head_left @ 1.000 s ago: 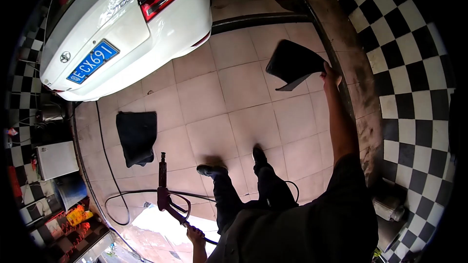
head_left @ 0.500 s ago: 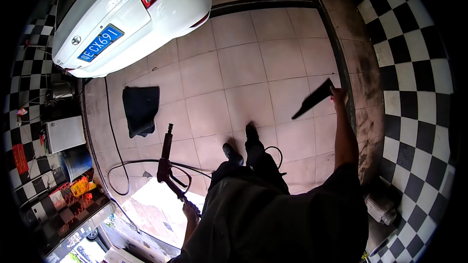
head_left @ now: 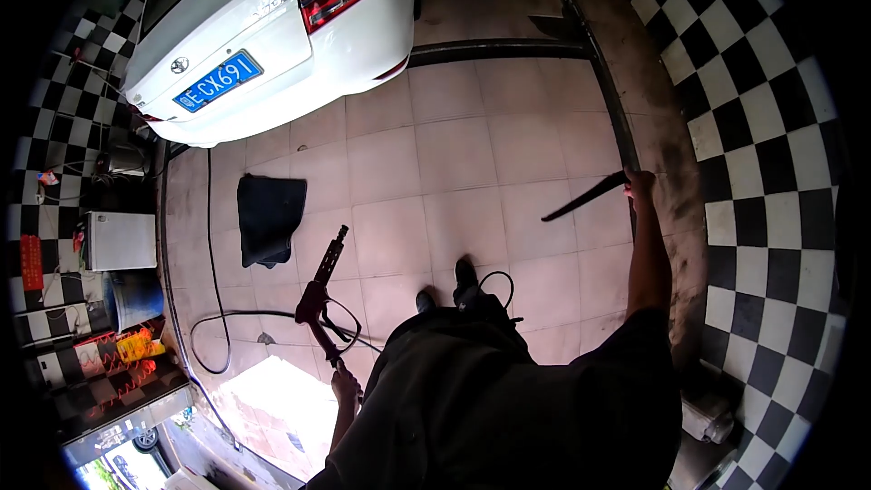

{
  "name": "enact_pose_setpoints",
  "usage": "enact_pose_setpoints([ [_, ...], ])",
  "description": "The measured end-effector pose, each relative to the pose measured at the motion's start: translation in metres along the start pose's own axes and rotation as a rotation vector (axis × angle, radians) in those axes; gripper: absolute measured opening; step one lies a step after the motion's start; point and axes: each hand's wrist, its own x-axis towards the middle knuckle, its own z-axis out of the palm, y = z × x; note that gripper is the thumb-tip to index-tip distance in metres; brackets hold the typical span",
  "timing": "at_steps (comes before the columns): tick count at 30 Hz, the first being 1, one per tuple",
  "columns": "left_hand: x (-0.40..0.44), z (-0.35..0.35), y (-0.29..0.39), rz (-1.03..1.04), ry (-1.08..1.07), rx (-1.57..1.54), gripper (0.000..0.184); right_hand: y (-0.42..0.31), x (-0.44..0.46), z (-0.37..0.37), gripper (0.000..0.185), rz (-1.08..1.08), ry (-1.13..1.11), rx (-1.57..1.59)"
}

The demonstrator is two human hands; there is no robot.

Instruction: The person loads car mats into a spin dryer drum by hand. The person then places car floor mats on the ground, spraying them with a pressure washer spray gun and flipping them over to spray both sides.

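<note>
My left hand (head_left: 346,385) is closed round the handle of a pressure washer gun (head_left: 314,301), its nozzle pointing up and away from me. A black hose runs from beside the gun behind my body. Out to the right, my right hand (head_left: 641,183) grips one end of a black floor mat (head_left: 585,199), which appears nearly edge-on as a thin dark strip above the tiles. Another black mat (head_left: 270,220) lies on the floor to the left, beyond the gun, with its near edge bunched.
A white car (head_left: 272,63) stands rear towards me at upper left. The black hose (head_left: 211,254) loops over the tiled floor (head_left: 381,163). Along the left wall are a white box (head_left: 122,241), a blue bin (head_left: 136,298) and orange coiled hoses (head_left: 122,377). A checkered wall (head_left: 753,218) bounds the right.
The mat in my right hand has turned more edge-on, looking thinner. The gun has tilted its nozzle slightly rightward. My view has shifted, so the car sits lower and further right.
</note>
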Motion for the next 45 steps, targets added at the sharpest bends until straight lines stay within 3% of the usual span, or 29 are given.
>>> enact_pose_setpoints([
  [2, -0.006, 0.003, 0.011, 0.003, 0.018, 0.011, 0.051, 0.01, 0.035, -0.015, 0.031, 0.127, 0.023, -0.021],
  [6, -0.019, -0.001, 0.035, 0.042, -0.001, 0.067, 0.049, 0.065, 0.086, -0.041, 0.024, 0.193, 0.013, 0.104],
  [7, -0.021, -0.003, 0.041, 0.047, -0.044, 0.078, 0.046, 0.041, 0.055, -0.027, 0.02, 0.266, 0.187, 0.111],
  [8, -0.022, -0.004, 0.046, 0.053, -0.087, 0.087, 0.043, 0.022, 0.028, -0.018, 0.009, 0.277, 0.21, 0.222],
  [11, -0.032, 0.0, 0.068, 0.126, -0.107, 0.137, 0.04, 0.05, 0.018, 0.011, 0.007, 0.237, 0.009, 0.236],
  [14, -0.026, 0.004, 0.086, 0.258, -0.197, 0.192, 0.034, 0.032, -0.077, 0.095, 0.016, 0.074, -0.124, 0.095],
  [16, -0.004, 0.012, 0.087, 0.6, -0.219, 0.37, 0.032, 0.018, -0.15, 0.154, 0.021, 0.009, -0.346, 0.12],
  [17, -0.026, 0.019, 0.115, 0.43, -0.294, 0.265, 0.033, 0.022, -0.177, 0.188, 0.026, 0.026, -0.508, 0.143],
  [21, -0.038, 0.054, 0.155, 0.664, -0.368, 0.506, 0.041, -0.04, -0.338, 0.273, 0.048, -0.138, -0.861, 0.069],
  [22, -0.015, 0.071, 0.147, 0.772, -0.385, 0.531, 0.041, -0.06, -0.368, 0.28, 0.052, -0.327, -0.808, -0.099],
  [23, -0.026, 0.083, 0.158, 0.888, -0.386, 0.606, 0.039, -0.078, -0.392, 0.283, 0.057, -0.359, -0.781, -0.195],
  [24, -0.029, 0.097, 0.158, 1.166, -0.385, 0.606, 0.039, -0.113, -0.409, 0.277, 0.066, -0.234, -0.896, -0.331],
  [25, -0.05, 0.11, 0.165, 1.23, -0.402, 0.507, 0.04, -0.113, -0.414, 0.284, 0.07, -0.3, -0.762, -0.332],
  [26, -0.072, 0.118, 0.176, 0.997, -0.562, 0.554, 0.043, -0.11, -0.416, 0.291, 0.073, -0.368, -0.629, -0.333],
  [28, -0.081, 0.144, 0.162, 1.14, -0.655, 0.45, 0.048, -0.085, -0.389, 0.308, 0.079, -0.39, -0.277, -0.388],
  [29, -0.08, 0.163, 0.146, 1.298, -0.539, 0.433, 0.046, -0.097, -0.387, 0.291, 0.07, -0.295, -0.285, -0.311],
  [30, -0.086, 0.168, 0.142, 1.217, -0.63, 0.48, 0.052, -0.111, -0.387, 0.273, 0.062, -0.201, -0.284, -0.233],
  [31, -0.09, 0.169, 0.137, 1.215, -0.705, 0.385, 0.052, -0.059, -0.342, 0.284, 0.039, -0.222, -0.29, -0.196],
  [32, -0.093, 0.168, 0.135, 1.218, -0.779, 0.292, 0.051, -0.059, -0.339, 0.269, 0.024, -0.167, -0.348, -0.113],
  [33, -0.095, 0.152, 0.142, 1.058, -0.878, 0.431, 0.047, -0.078, -0.352, 0.247, 0.019, -0.105, -0.369, -0.031],
  [35, -0.072, 0.119, 0.13, 0.729, -0.934, 0.221, 0.041, -0.045, -0.318, 0.227, 0.019, -0.062, -0.412, 0.056],
  [37, 0.012, 0.098, 0.076, 0.659, -0.723, 0.34, 0.044, -0.064, -0.32, 0.191, 0.024, 0.085, -0.465, 0.14],
  [38, 0.062, 0.085, 0.028, 0.678, -0.614, 0.578, 0.06, -0.062, -0.313, 0.177, 0.023, 0.091, -0.466, 0.185],
  [39, 0.113, 0.08, -0.036, 0.272, -0.71, 0.521, 0.068, -0.063, -0.308, 0.167, 0.02, 0.094, -0.484, 0.239],
  [40, 0.199, 0.085, -0.142, 0.18, -0.815, 0.569, 0.069, -0.064, -0.303, 0.158, 0.018, 0.097, -0.504, 0.291],
  [41, 0.161, 0.061, -0.141, 0.171, -0.918, 0.847, 0.069, -0.061, -0.293, 0.152, 0.017, 0.131, -0.532, 0.317],
  [43, 0.153, 0.026, -0.199, 0.001, -0.787, 0.827, 0.067, -0.057, -0.279, 0.144, 0.013, 0.236, -0.506, 0.349],
  [44, 0.152, 0.024, -0.215, 0.072, -0.725, 0.57, 0.063, -0.055, -0.266, 0.143, 0.013, 0.238, -0.51, 0.35],
  [45, 0.12, 0.02, -0.171, 0.129, -0.723, 0.665, 0.061, -0.046, -0.255, 0.143, 0.012, 0.299, -0.419, 0.385],
])
